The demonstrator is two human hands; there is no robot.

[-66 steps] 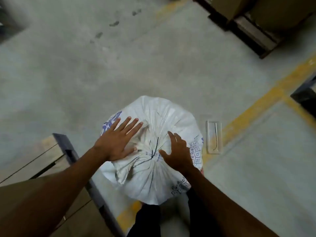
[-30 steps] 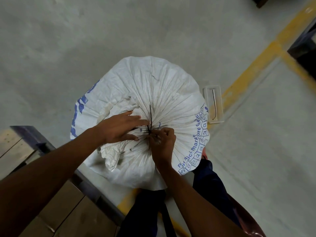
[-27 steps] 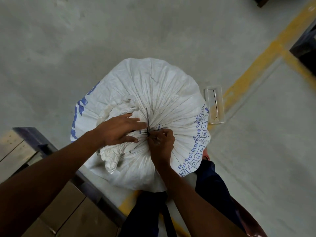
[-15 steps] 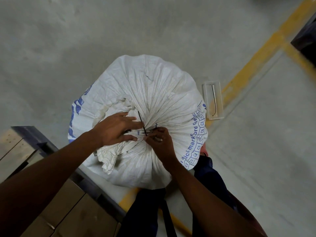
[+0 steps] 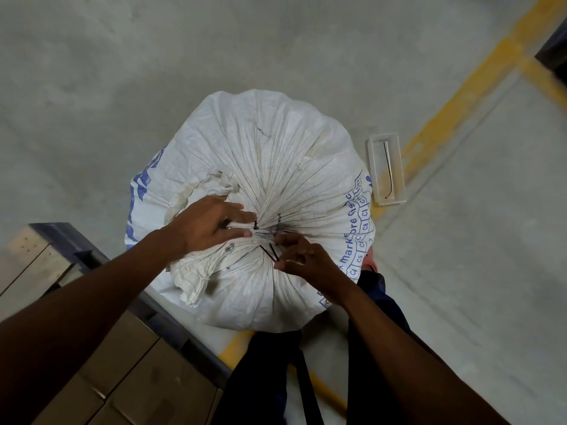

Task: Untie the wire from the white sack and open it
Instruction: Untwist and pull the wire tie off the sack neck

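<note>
Nearest, at lower centre of the frame, the right hand [image 5: 302, 256] pinches the dark wire [image 5: 272, 252] ends between thumb and fingertips, seemingly still wrapped round the neck. Left of it, the left hand [image 5: 206, 228] clamps the gathered neck of the white sack [image 5: 276, 154], which fills mid-frame. Farther right, a clear tray [image 5: 395, 167] lies on the concrete floor [image 5: 92, 87].
</note>
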